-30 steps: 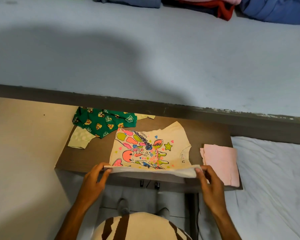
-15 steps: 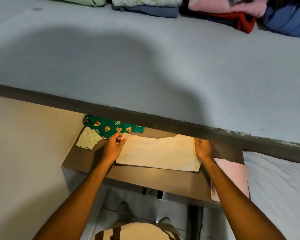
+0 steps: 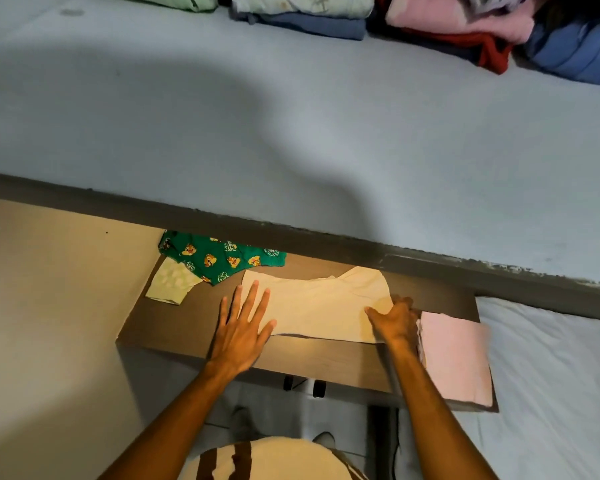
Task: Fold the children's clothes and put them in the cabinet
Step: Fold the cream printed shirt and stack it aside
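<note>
Cream shirt (image 3: 321,308), folded plain side up, lies flat on the brown bench (image 3: 174,327), near its middle. Left hand (image 3: 241,329) rests flat on the shirt's left edge, fingers (image 3: 248,299) straight and spread wide. Right hand (image 3: 395,318) is at the shirt's right edge, fingers bent onto the cloth; whether they pinch it cannot be told. Folded pink garment (image 3: 456,356) lies just right of that hand. Green printed garment (image 3: 219,256) and pale green piece (image 3: 170,284) sit at the bench's far left. Stacked folded clothes (image 3: 305,15) line the shelf above.
</note>
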